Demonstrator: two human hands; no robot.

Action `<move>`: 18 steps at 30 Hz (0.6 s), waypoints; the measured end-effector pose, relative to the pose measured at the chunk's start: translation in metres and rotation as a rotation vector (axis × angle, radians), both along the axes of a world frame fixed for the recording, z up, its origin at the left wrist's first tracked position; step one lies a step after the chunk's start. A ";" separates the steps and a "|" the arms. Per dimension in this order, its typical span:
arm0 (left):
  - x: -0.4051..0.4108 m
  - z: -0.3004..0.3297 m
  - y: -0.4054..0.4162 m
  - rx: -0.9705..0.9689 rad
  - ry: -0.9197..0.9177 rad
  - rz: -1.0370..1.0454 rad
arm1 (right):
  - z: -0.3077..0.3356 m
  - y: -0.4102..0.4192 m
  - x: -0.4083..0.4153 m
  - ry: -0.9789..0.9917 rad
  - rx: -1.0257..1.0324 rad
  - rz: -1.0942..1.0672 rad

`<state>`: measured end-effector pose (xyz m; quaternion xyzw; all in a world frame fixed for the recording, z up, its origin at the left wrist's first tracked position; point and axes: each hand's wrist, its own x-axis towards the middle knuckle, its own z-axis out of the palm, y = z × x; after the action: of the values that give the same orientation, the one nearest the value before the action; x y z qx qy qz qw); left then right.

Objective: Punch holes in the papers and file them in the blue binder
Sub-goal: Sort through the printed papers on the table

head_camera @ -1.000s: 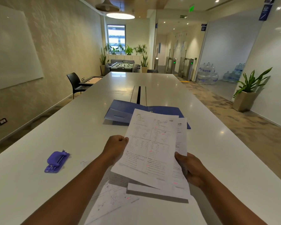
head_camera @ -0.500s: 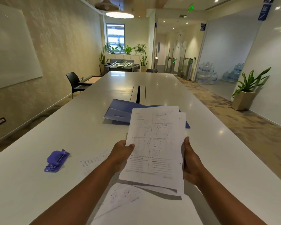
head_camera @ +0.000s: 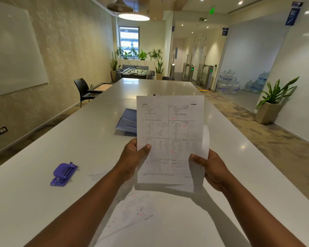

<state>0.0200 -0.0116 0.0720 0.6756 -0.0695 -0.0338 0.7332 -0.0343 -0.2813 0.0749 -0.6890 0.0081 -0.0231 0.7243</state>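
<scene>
Hands, left point(head_camera: 132, 157) & right point(head_camera: 211, 168), pinch papers point(head_camera: 169, 136) upright above surface point(head_camera: 43, 154); blue binder point(head_camera: 128, 122) behind, punch point(head_camera: 64, 173) left.

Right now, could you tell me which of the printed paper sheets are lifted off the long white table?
The upright printed stack, gripped by the left hand and right hand; the other sheets lie flat below.
</scene>
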 end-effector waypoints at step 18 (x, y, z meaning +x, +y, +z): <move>0.004 0.018 -0.003 0.014 -0.138 0.111 | 0.007 0.004 0.001 -0.005 -0.035 -0.067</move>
<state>0.0241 -0.0149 0.0902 0.6843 -0.0820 0.0528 0.7226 -0.0330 -0.2770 0.0818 -0.7009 0.0292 -0.0491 0.7110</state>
